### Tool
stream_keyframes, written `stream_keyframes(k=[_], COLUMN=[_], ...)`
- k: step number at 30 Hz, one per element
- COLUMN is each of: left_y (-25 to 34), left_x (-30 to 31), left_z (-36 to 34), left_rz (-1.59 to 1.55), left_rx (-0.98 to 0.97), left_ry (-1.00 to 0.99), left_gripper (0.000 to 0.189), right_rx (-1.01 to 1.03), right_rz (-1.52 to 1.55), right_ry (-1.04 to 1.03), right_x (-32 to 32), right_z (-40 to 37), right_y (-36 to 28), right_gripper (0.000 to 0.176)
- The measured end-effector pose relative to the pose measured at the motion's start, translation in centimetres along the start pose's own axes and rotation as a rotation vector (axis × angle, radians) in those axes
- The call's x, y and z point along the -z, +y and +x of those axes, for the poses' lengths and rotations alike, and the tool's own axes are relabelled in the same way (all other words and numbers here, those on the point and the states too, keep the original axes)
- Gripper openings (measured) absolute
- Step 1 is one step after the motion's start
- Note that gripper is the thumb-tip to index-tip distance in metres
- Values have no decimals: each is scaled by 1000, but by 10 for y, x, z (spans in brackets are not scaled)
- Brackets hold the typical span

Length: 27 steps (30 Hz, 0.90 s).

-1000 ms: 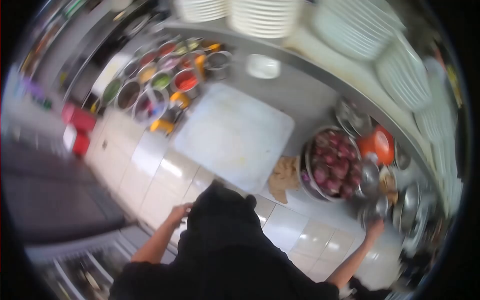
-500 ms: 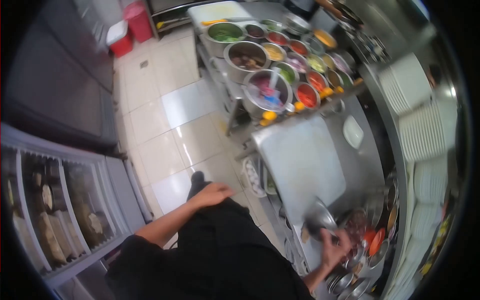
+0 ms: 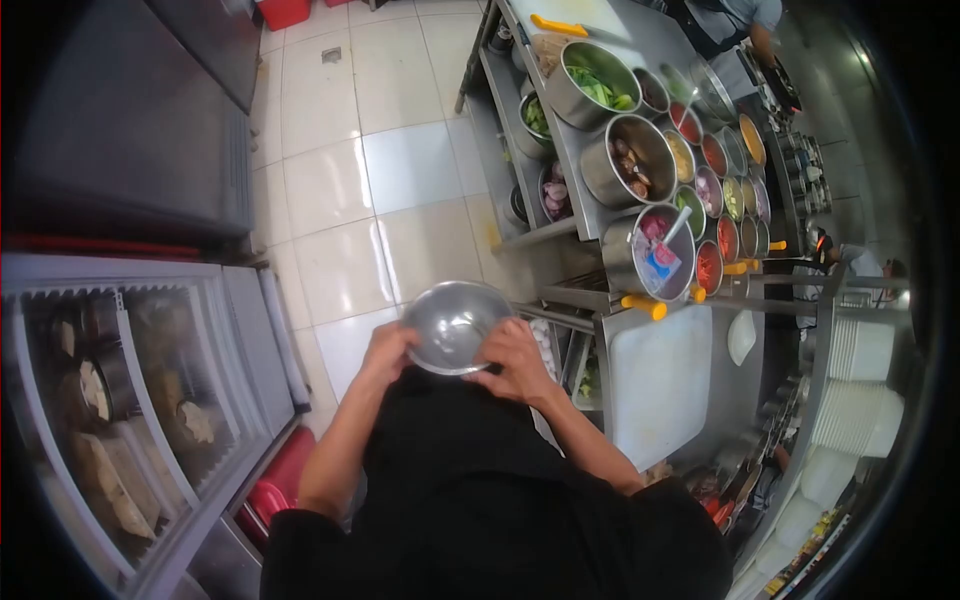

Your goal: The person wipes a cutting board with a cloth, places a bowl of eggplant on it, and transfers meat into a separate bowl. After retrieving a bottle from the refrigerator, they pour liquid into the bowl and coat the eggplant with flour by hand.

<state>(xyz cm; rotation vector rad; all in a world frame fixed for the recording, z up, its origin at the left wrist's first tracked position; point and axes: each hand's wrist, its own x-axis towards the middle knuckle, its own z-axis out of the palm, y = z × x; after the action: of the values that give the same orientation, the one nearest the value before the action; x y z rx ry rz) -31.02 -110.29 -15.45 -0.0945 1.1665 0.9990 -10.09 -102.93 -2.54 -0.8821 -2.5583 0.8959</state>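
A shiny metal mixing bowl [image 3: 447,325] is held in front of my body, its inside facing up and showing nothing in it but reflections. My left hand [image 3: 390,350] grips its left rim. On the right side, my right hand [image 3: 515,358] holds the rim, with the fingers reaching over the edge into the bowl. Below the bowl is my black apron [image 3: 470,440]. To the right lies a white cutting board [image 3: 660,385] on the steel counter.
Metal pots with leafy greens [image 3: 597,85], brown chunks [image 3: 637,165] and a white-handled utensil [image 3: 675,225] stand on the right table among several small ingredient containers. A glass-topped fridge [image 3: 150,400] is at left. Plates [image 3: 855,420] are stacked at far right. A co-worker [image 3: 735,25] stands at the back.
The bowl has come from the counter at the lower right to the front of my body. My left hand has joined my right on its rim. My view has turned.
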Motion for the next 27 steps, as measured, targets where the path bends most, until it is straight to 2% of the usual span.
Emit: stream_keyframes(k=[1,4,5,7,9,11,13,15,17,20,23,25,26,27], left_y=[4,23,31,43,44,46,52,66,89,130,152,174,188,201], left_x=[8,19,20,22,36,51,59,58,46,33,54,72,81,91], left_z=[4,10,13,15,28,38,45,50,54,63,92,120,134,147], left_rz=[-2,-105,-111,-209,-262,-312,-380,-418,-531,-565,-579,-561,-547,-533], left_rx=[11,-57,-53,-109,-115,-125,-173,-165,-310,-306,-315,-303,-298,-293], left_ry=[2,207,214,372,452,534,597,613,662,736,767,768,765,762], left_gripper=[23,28,28,26,23,21,20,19,17,19,24,27,29,31], right_rx=[-9,-75,-75,-213,-221,-322,-574,-563,-544,-652,-725,-783,-805,-1016], right_rz=[4,130,135,135,154,104,192,5,-75,-91,-175,-569,-581,-393], right_ry=[-6,-47,-56,91,107,241,279,400,414,433,446,570,570,447], right_x=[-2,-6,-10,-17,-18,-17,-11,-21,-11,-3,0,-6,3,24], right_z=[12,51,64,92,124,162,214,259,321,398,466,507,521,540], right_y=[7,33,45,70,108,150,186,252,289,355,427,482,503,510], right_gripper=[27,30,30,31,33,34,41,50,60,64,67,72,72,68])
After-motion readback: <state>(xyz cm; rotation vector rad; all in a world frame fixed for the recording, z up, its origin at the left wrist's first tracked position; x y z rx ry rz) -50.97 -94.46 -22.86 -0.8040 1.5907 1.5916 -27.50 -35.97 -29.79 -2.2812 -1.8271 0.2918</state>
